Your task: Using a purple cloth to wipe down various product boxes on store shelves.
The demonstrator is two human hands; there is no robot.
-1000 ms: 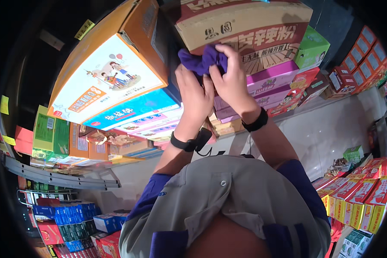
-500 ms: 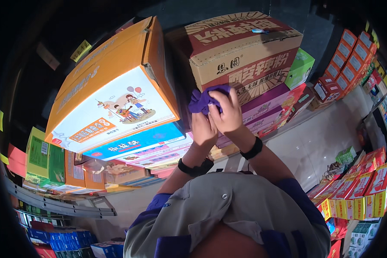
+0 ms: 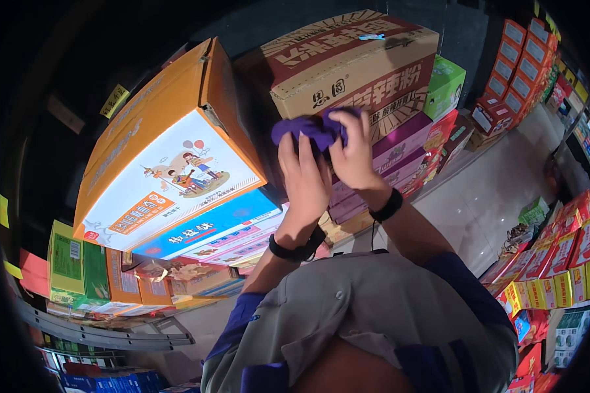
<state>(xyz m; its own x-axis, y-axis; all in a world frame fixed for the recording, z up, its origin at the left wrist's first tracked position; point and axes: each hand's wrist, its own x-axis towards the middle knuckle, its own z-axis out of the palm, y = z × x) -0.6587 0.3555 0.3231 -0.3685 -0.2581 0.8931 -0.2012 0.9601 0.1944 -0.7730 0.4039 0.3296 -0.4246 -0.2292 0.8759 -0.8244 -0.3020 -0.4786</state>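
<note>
A bunched purple cloth [image 3: 313, 133] is gripped between my two hands in front of a brown and dark red cardboard carton [image 3: 367, 72]. My left hand [image 3: 305, 173] has its fingers bent over the cloth's left part. With thumb and fingers, my right hand [image 3: 354, 154] pinches its right end. Both hands are close to the carton's near face; whether the cloth touches it I cannot tell. Left of my hands stands a tall orange and white carton [image 3: 177, 167]. A small light-blue object [image 3: 372, 37] lies on top of the brown carton.
Purple cartons [image 3: 396, 154] sit beneath the brown one, with a green box [image 3: 444, 88] to its right. A blue carton [image 3: 206, 226] lies under the orange one. Red and yellow boxes [image 3: 557, 275] are stacked at right. A grey metal ladder [image 3: 111, 333] lies at lower left.
My left hand has shifted up and over the cloth, which now looks more spread between both hands. The whole view has turned slightly.
</note>
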